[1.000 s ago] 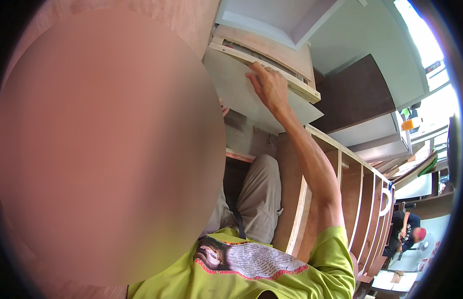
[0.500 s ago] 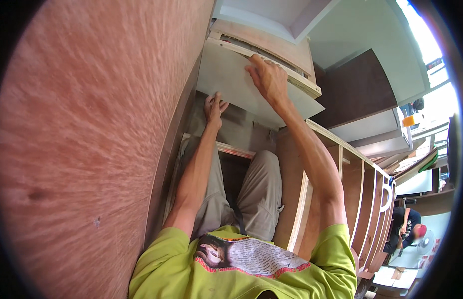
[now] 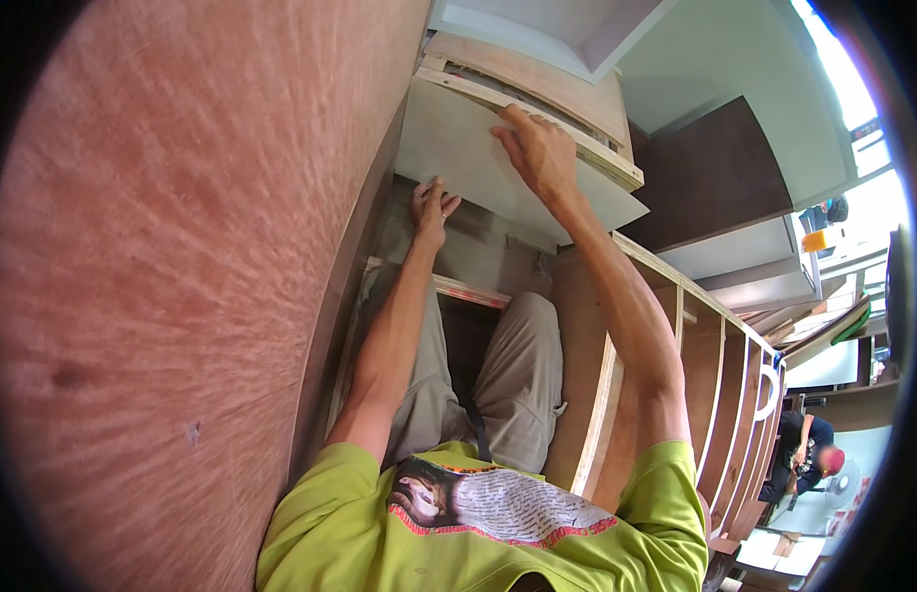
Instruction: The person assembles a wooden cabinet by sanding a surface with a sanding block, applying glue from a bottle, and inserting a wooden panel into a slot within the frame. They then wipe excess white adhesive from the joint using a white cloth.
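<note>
A flat pale grey panel is tilted in front of me, against a light wooden strip. My right hand is closed over the panel's far edge, its fingers curled toward the strip and the thumb on the grey face. At the panel's near edge, my left hand has its fingers apart, with a fingertip touching the edge; a ring shows on one finger. The far side of the panel is hidden.
A large reddish-brown board stands close on my left. Wooden compartments run along my right, with a dark brown panel beyond. Another person works at the far right beside a fan.
The whole view has shifted slightly. Both hands keep nearly the same places on the panel.
</note>
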Demonstrator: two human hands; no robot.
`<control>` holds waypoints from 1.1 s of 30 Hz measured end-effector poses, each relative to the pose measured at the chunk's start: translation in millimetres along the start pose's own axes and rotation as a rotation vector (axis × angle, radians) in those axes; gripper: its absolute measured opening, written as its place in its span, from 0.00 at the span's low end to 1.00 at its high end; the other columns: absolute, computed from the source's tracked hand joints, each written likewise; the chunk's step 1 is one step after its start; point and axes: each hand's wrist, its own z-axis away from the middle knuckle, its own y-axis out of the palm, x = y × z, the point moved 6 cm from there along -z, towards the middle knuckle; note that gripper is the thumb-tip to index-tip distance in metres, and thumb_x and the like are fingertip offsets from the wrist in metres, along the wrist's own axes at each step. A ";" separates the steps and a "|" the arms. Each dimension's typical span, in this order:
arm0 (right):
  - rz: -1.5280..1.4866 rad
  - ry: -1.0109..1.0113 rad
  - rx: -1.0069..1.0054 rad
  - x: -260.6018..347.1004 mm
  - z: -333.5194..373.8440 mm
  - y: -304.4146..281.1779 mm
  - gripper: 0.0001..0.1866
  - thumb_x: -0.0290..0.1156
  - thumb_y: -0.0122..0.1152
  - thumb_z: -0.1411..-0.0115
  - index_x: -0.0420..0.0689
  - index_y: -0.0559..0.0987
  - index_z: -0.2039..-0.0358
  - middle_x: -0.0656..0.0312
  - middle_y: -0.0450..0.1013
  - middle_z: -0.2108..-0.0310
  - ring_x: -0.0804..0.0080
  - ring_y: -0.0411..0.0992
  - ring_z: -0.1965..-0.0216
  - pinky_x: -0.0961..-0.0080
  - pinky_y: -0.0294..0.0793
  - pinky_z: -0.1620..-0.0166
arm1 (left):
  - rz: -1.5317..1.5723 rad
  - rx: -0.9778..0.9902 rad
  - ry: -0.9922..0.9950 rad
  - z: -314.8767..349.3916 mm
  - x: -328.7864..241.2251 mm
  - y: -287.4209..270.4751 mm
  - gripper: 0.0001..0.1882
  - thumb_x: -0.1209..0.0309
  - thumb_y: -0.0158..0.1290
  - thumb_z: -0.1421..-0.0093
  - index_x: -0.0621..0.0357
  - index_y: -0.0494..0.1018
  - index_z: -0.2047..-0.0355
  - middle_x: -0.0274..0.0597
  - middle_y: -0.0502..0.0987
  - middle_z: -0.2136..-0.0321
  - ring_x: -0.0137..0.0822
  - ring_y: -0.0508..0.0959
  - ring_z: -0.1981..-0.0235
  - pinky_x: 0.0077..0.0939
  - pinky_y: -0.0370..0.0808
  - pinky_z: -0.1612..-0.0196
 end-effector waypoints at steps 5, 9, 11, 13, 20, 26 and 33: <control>0.000 0.022 0.029 -2.6 2.5 0.5 0.10 0.38 0.59 0.41 0.49 0.73 0.62 0.57 0.75 0.75 0.55 0.74 0.72 0.59 0.71 0.69 | -0.006 -0.006 0.015 1.4 1.2 1.0 0.28 0.61 0.60 0.42 0.61 0.60 0.49 0.44 0.65 0.54 0.40 0.73 0.58 0.39 0.79 0.51; -0.022 0.024 0.031 -2.7 2.1 -0.7 0.11 0.38 0.59 0.41 0.48 0.73 0.62 0.56 0.75 0.75 0.54 0.74 0.72 0.59 0.71 0.68 | 0.005 -0.022 0.057 2.5 -1.1 1.2 0.27 0.61 0.60 0.41 0.61 0.60 0.50 0.43 0.65 0.54 0.40 0.73 0.59 0.39 0.79 0.50; -0.015 0.049 0.042 -6.3 1.2 -2.5 0.11 0.38 0.59 0.41 0.48 0.73 0.62 0.55 0.75 0.76 0.53 0.74 0.72 0.58 0.71 0.69 | -0.005 -0.002 0.066 2.9 -3.3 5.3 0.27 0.61 0.60 0.41 0.61 0.59 0.50 0.44 0.65 0.54 0.41 0.73 0.59 0.39 0.79 0.50; -0.033 0.023 0.018 -6.3 -1.2 -6.0 0.10 0.38 0.59 0.41 0.48 0.73 0.62 0.54 0.74 0.76 0.53 0.74 0.72 0.58 0.71 0.69 | -0.005 -0.002 0.069 2.2 -4.7 5.6 0.27 0.62 0.60 0.41 0.62 0.59 0.50 0.44 0.64 0.54 0.41 0.73 0.58 0.39 0.79 0.50; -0.019 0.057 0.048 -6.2 -1.6 -5.4 0.11 0.38 0.59 0.41 0.49 0.73 0.62 0.54 0.75 0.75 0.52 0.74 0.72 0.58 0.71 0.68 | -0.012 0.000 0.031 7.3 -4.7 7.4 0.25 0.63 0.58 0.40 0.63 0.60 0.50 0.45 0.64 0.55 0.43 0.73 0.57 0.39 0.79 0.49; -0.038 0.020 0.015 -3.0 -3.5 -6.5 0.11 0.37 0.58 0.41 0.48 0.73 0.60 0.54 0.76 0.74 0.52 0.75 0.71 0.58 0.72 0.68 | 0.008 0.013 0.053 3.3 -4.2 4.9 0.26 0.64 0.58 0.40 0.63 0.59 0.49 0.46 0.64 0.54 0.43 0.73 0.56 0.39 0.78 0.49; -0.024 0.071 0.034 -5.3 -3.1 -3.4 0.12 0.37 0.60 0.42 0.47 0.74 0.60 0.51 0.76 0.74 0.50 0.75 0.69 0.57 0.71 0.66 | 0.013 0.010 0.036 -4.4 2.5 3.2 0.27 0.64 0.60 0.42 0.59 0.57 0.50 0.43 0.66 0.54 0.40 0.73 0.58 0.37 0.81 0.53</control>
